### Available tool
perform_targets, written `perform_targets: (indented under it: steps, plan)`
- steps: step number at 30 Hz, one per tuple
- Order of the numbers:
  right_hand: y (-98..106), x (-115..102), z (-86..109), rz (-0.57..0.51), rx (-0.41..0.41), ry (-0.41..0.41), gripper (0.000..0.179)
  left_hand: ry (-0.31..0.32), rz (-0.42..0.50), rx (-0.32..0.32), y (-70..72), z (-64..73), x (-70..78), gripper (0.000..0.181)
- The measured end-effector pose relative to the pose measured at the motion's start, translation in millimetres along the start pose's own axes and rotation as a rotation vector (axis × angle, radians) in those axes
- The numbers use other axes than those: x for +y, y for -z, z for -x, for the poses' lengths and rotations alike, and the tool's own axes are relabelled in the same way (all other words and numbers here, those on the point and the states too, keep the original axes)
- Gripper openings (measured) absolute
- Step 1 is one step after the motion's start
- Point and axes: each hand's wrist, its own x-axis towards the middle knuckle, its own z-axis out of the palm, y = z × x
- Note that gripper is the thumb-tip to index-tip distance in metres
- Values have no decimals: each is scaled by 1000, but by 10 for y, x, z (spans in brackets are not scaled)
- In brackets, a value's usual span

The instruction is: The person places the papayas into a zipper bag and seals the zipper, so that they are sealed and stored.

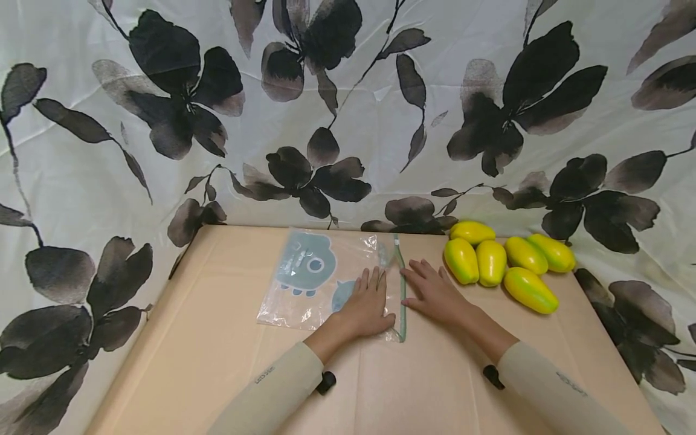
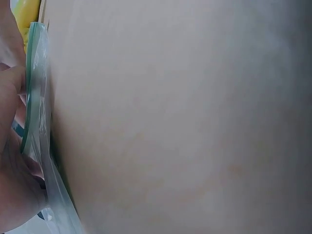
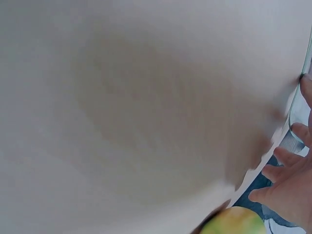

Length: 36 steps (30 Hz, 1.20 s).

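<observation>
A clear zip bag [image 1: 274,308] with a pale blue cartoon print lies flat on the cardboard, its green zip edge [image 1: 403,317] to the right. Across the bag's right part, my left hand [image 1: 365,305] rests with straight fingers pointing away from me. My right hand [image 1: 435,296] has its fingers spread, fingertips right at the green zip edge. In the left wrist view, the zip edge [image 2: 31,87] stands slightly raised beside the left hand [image 2: 17,180]. The right wrist view shows the right hand [image 3: 292,187] with thumb and finger at the thin bag edge.
Several glossy yellow-green mango-like fruits [image 1: 491,263] lie in a cluster at the back right, beyond my right hand. The brown cardboard surface [image 1: 217,362] ends at a white cloth [image 1: 380,121] with dark flowers behind and at both sides.
</observation>
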Motion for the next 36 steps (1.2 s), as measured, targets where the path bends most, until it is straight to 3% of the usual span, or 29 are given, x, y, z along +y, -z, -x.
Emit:
perform_targets:
  steps: [8, 18, 23, 29, 33, 36]
  plan:
    - [19, 125, -132, 1, -17, 6, 79, 7, -44, 5, -19, -72, 31, 97]
    - [-4, 160, -137, -21, -32, 11, 78, 74, -234, -15, -67, -102, 259, 99]
    - [1, 144, -121, -25, -45, 7, 79, 119, -242, -45, -72, -62, 371, 99]
    - [-5, 116, -71, -30, -43, 3, 80, 118, -234, -80, -59, 49, 455, 93]
    - [-13, 82, -38, -35, -46, 1, 80, 110, -215, -64, -114, 77, 423, 92]
    - [-12, 66, -30, -38, -45, -5, 80, 102, -145, -31, -127, 93, 383, 94]
